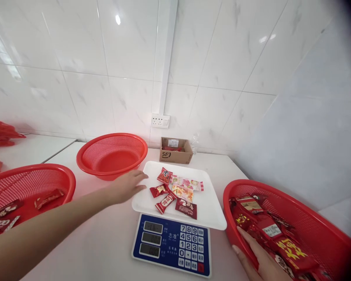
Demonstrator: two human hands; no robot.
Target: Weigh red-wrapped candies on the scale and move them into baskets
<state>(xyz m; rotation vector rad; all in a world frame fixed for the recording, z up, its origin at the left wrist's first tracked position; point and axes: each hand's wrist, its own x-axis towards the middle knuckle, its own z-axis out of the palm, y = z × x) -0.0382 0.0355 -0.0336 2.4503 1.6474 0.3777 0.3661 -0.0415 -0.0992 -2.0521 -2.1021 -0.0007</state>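
Loosely spread and holding nothing, a worker's left hand (128, 186) hovers at the left edge of a white tray (207, 212), while the right hand (259, 255) meets the near rim of a red basket (304, 205) at right; whether it is closed on that rim cannot be told. Six small wrapped sweets lie grouped on the tray: a bright red packet (164, 175) at the back, a pink-and-white packet (190, 183) beside it, an orange-and-white packet (182, 192) in the middle, a dark red packet (159, 190) on the left, a narrow red packet (165, 202) with a pale label toward the front, and a maroon packet (186, 208) near the front right. Beneath the tray, a scale (171, 244) shows its blue panel of number keys and three small display windows. Glossy red packages (292, 249) fill the right-hand basket, its rim close by the tray's corner. At left, the worker's forearm (67, 224) crosses in front of a second basket (51, 173) holding several wrapped pieces, hiding part of it. Behind stand a third basket (117, 156) and a cardboard box (176, 157) marked "SF," below a wall socket (160, 120).
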